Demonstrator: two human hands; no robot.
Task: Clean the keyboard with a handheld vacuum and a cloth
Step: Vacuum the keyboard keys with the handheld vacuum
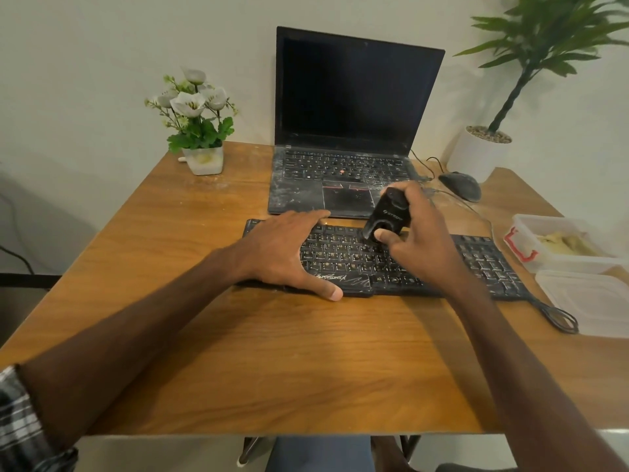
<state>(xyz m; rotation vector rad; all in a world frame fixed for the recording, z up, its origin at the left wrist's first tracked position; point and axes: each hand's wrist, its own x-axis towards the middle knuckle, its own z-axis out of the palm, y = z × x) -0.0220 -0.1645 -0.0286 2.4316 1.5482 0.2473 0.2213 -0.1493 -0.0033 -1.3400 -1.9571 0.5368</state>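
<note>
Black and dusty, the keyboard (pixel 483 260) is lying on the worktop (pixel 272 352), and we are pressing our flat, spread left hand (pixel 282 250) on its left end, probably against sliding, while our right hand (pixel 422 247) is gripping the handheld vacuum (pixel 388 212) nozzle-down on the middle keys.

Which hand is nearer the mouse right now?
Right. The right hand, gripping the handheld vacuum on the keyboard, is just left of the mouse; the left hand rests on the keyboard's left end, farther away.
</note>
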